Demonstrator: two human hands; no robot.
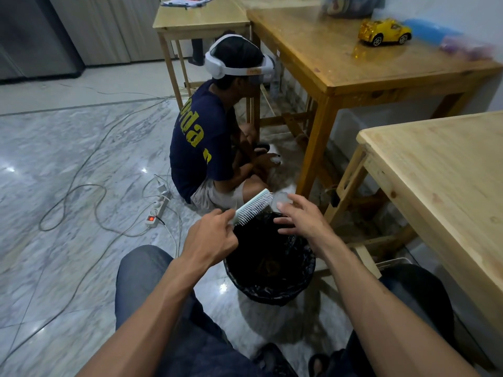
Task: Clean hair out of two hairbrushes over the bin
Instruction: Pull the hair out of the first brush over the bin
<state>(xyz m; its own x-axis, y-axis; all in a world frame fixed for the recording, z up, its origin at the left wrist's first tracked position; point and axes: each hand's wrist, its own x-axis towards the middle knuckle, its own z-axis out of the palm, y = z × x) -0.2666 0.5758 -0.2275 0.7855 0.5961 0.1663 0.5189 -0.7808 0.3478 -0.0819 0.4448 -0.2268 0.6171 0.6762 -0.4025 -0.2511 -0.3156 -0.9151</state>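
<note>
A pale mint hairbrush [253, 208] with white bristles is held over the bin, bristles facing down and to the right. My left hand [211, 242] grips its handle end. My right hand [302, 217] hovers just right of the brush head with fingers spread, holding nothing that I can make out. Below both hands stands a round bin [270, 288] lined with a black bag, on the floor between my knees. A second hairbrush is not in view.
Another person [209, 131] wearing a white headset squats on the marble floor just beyond the bin. A power strip [156, 213] and loose cables lie to the left. Wooden tables [435, 186] stand at right and behind, one carrying a yellow toy car [383, 32].
</note>
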